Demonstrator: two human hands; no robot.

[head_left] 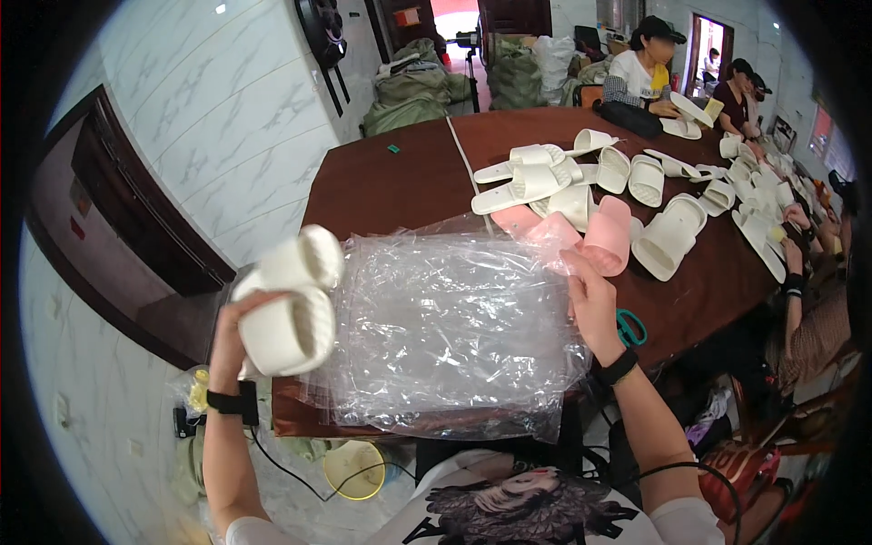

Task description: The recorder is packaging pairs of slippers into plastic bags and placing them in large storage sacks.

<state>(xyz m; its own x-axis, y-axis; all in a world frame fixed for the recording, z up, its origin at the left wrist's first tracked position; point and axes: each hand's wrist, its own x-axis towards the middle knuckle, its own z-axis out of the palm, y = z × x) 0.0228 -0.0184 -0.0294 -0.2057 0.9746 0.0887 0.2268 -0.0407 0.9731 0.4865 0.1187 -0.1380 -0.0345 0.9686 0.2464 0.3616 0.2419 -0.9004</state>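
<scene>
My left hand [232,338] holds two white slippers [274,334]; my right hand [595,307] pinches the clear plastic bags [436,318] on the bench [381,186].

The scene is viewed from the person's head, through the left of two fisheye cameras, angled down and forward over the brown table [372,177]. The left hand [234,331] and right hand [592,300] are taken in from close above, while the bright doorway [451,14] is shown small and far off near the upper edge.
</scene>
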